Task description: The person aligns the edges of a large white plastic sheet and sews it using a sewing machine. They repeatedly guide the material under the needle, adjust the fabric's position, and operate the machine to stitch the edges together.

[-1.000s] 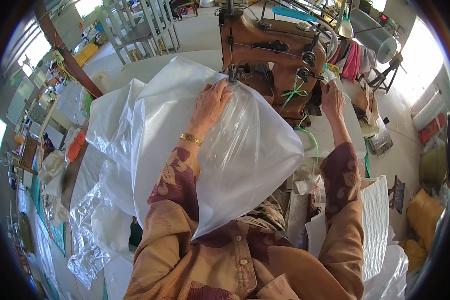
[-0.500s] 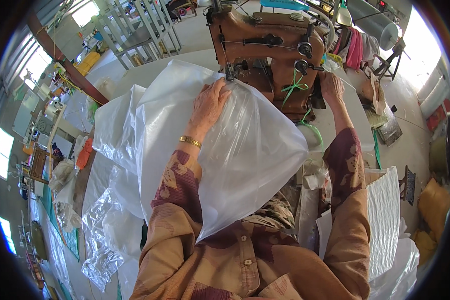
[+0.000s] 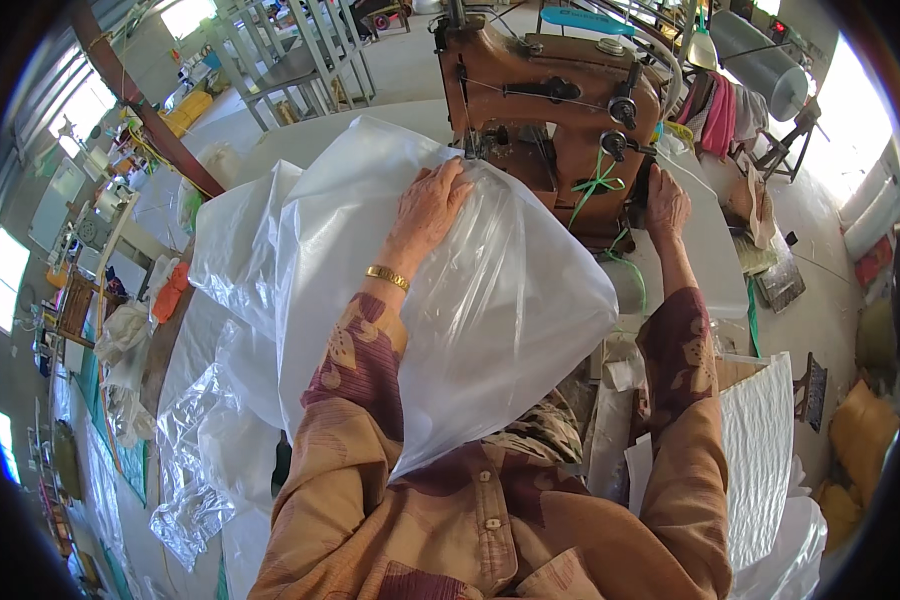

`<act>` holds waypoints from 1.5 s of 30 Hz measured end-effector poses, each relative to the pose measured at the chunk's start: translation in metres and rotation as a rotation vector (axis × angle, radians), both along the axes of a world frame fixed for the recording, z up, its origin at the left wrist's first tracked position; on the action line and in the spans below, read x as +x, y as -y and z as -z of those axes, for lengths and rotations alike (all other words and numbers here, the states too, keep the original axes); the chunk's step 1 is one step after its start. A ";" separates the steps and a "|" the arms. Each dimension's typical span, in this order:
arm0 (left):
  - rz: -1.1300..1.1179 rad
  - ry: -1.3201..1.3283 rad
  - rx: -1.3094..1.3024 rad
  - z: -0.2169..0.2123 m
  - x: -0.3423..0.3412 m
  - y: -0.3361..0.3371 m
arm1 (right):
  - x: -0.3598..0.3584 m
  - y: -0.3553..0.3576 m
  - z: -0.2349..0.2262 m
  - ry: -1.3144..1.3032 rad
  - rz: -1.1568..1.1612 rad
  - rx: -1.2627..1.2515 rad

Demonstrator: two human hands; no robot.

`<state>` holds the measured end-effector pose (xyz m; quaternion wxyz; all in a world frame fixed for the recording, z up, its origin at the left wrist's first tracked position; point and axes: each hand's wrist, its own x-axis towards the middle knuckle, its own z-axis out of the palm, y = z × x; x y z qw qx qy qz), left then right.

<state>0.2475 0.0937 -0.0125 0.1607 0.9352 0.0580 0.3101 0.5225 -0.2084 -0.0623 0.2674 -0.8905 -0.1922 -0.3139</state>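
Observation:
A brown sewing machine (image 3: 550, 85) stands in front of me, with a vertical needle bar and presser foot at its left end. A large translucent plastic sheet (image 3: 500, 270) runs from under the foot down to my lap and off to the left. My left hand (image 3: 428, 212), above a gold wristband, grips the sheet's top edge beside the foot, fingers bent together. On the machine's right end, my right hand (image 3: 667, 203) is curled around the dark handwheel (image 3: 637, 200), whose far side is hidden. Green ties (image 3: 598, 184) hang on the machine body.
More crumpled clear plastic (image 3: 205, 450) lies to the left. The pale table (image 3: 705, 255) extends on both sides of the machine. A white panel (image 3: 760, 440) stands by my right arm. Further back are a metal rack (image 3: 300, 60), a grey roll (image 3: 760, 65) and pink cloth (image 3: 718, 115).
My view has shifted slightly, so the machine appears further right. My right hand's fingers have curled more tightly at the handwheel. The left hand stays on the sheet by the foot.

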 end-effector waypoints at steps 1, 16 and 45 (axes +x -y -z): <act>0.007 0.010 -0.004 0.001 0.001 0.000 | 0.002 -0.002 0.000 0.017 0.002 -0.010; -0.011 -0.036 -0.021 -0.001 0.000 0.001 | 0.024 -0.003 -0.040 -0.208 -0.037 -0.197; -0.030 -0.050 -0.019 0.001 0.000 0.002 | -0.014 -0.004 -0.020 -0.130 -0.002 0.008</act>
